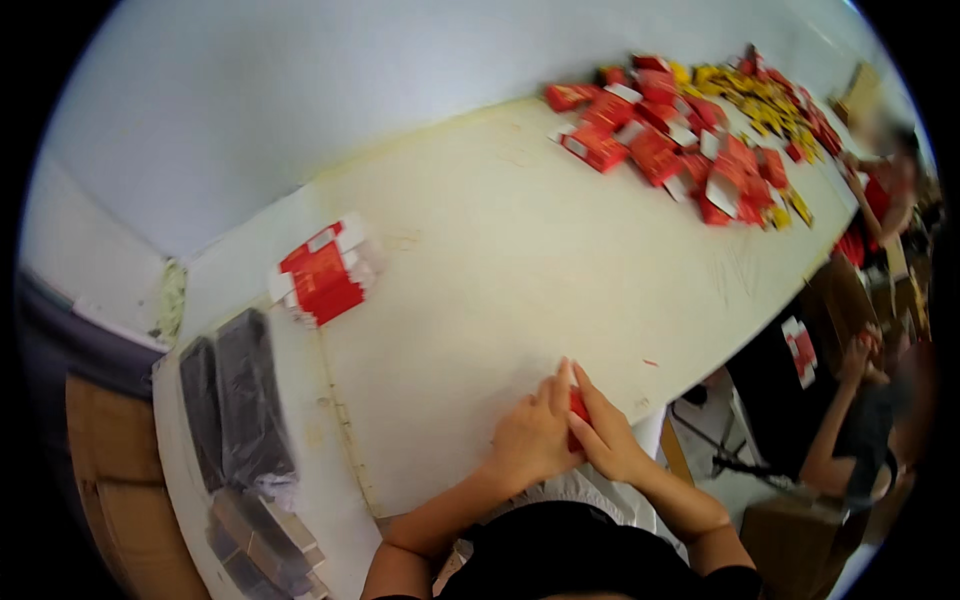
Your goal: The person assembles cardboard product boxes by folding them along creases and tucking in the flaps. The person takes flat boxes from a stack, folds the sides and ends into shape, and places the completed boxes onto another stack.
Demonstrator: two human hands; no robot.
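My left hand (532,438) and my right hand (608,436) are together at the table's near edge, close to my body. Between them is a small red box (578,412), mostly covered by my palms and fingers. Both hands press on it from either side, fingers pointing away from me. Further left on the table lies a stack of flat red-and-white cartons (325,283). How far the held box is folded cannot be made out.
The white table (480,270) runs to the far right, where red boxes (655,150) are heaped beside yellow packets (755,100). Dark plastic-wrapped bundles (250,390) and small cardboard pieces (265,545) lie at the left. Brown cartons stand beside the table. Two people work at the right.
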